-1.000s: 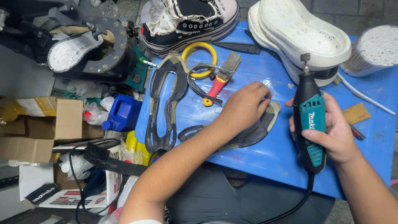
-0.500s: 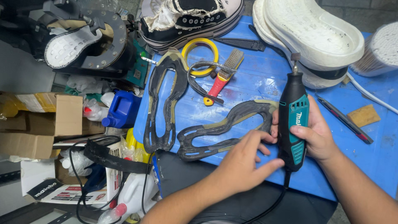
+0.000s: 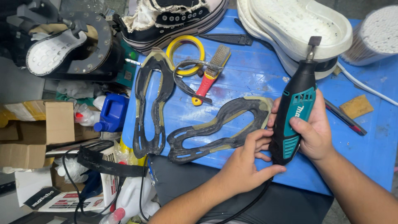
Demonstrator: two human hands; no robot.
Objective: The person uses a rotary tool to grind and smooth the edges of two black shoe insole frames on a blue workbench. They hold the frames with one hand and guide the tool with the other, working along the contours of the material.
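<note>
Right hand (image 3: 317, 135) clamped round grinder (image 3: 293, 118); left fingers (image 3: 259, 143) spread at its base. Steady grip, bit clear of outsole (image 3: 215, 128).

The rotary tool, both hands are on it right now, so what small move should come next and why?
Probably bring the left hand back onto the black outsole piece to pin it down. The right hand grips the rotary tool upright, its bit clear of the rubber, while the left hand's fingers touch the tool's lower body. The outsole lies loose on the blue table, so it would likely skid under the bit.
</note>
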